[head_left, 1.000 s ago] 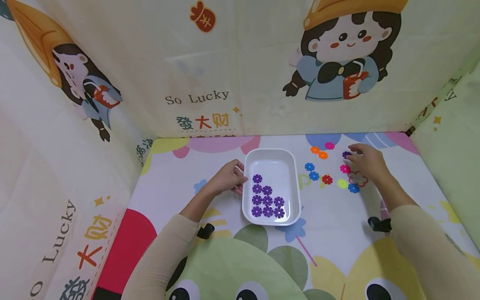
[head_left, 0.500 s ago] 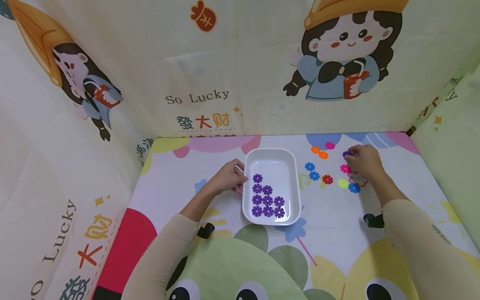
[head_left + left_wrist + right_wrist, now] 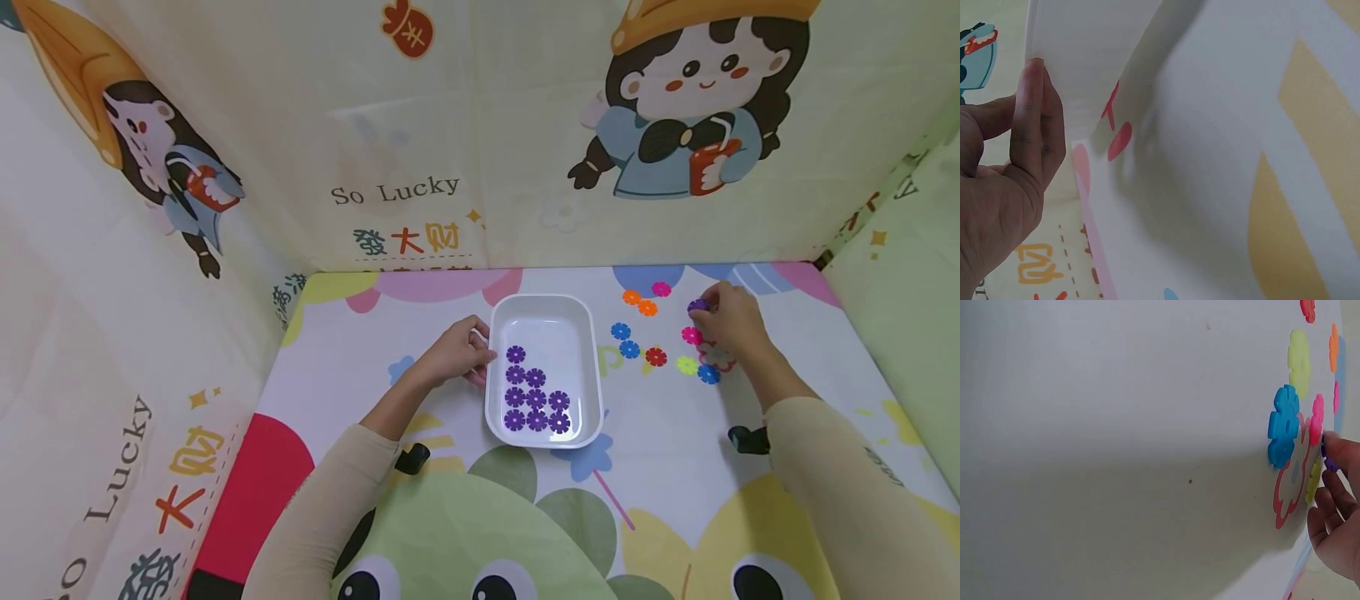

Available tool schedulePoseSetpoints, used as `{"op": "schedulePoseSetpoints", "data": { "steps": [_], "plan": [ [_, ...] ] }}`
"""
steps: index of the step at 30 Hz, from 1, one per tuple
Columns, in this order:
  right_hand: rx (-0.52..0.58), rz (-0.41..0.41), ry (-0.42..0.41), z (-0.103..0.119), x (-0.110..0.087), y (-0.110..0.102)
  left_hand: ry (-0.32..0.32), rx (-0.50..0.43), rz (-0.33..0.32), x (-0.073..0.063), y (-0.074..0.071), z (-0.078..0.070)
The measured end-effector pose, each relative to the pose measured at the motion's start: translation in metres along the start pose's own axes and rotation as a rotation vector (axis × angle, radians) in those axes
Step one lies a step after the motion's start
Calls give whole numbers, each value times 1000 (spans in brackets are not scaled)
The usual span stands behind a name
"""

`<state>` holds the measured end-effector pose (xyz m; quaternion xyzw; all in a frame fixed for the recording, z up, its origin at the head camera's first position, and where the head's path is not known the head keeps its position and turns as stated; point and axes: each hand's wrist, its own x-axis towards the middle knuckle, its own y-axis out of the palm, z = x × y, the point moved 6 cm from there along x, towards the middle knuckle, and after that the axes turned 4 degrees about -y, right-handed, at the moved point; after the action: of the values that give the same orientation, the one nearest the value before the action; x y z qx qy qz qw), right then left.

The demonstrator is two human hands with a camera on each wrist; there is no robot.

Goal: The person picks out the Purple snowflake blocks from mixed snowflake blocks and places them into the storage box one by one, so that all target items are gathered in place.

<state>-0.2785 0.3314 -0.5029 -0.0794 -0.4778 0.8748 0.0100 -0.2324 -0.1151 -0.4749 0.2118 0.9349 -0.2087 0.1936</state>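
Observation:
In the head view, a white tray (image 3: 543,312) holds several purple flower-shaped pieces (image 3: 536,398) lying flat in its near left part. My left hand (image 3: 455,354) grips the tray's left rim; in the left wrist view its fingers (image 3: 1029,119) lie against the outer wall, and the thumb tip is hidden. At the far right, my right hand (image 3: 731,317) pinches one purple flower-shaped piece (image 3: 697,306) between thumb and fingers. The right wrist view shows that piece (image 3: 1331,465) mostly covered by the fingers.
Right of the tray lie loose flower pieces: orange (image 3: 647,308), pink (image 3: 691,335), blue (image 3: 629,349), red (image 3: 656,357) and yellow (image 3: 686,365). Another yellow piece (image 3: 1314,481) is beside the right hand in the wrist view. Printed cloth walls (image 3: 525,167) enclose the table.
My right hand has closed its fingers and thumb on the purple piece, which has shifted slightly to the right. The left hand and the tray stay where they were.

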Motion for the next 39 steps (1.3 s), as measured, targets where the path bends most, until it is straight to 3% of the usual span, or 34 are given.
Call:
{"op": "schedulePoseSetpoints", "data": {
  "steps": [8,19,39],
  "plan": [
    [35,27,-2,1,-5,-1,-15,12,-6,0,0,0],
    [57,19,-102,9,-10,-7,-8,15,-2,1,0,1],
    [67,48,-270,69,-32,-20,-14,39,-7,0,0,-1]
  ]
}}
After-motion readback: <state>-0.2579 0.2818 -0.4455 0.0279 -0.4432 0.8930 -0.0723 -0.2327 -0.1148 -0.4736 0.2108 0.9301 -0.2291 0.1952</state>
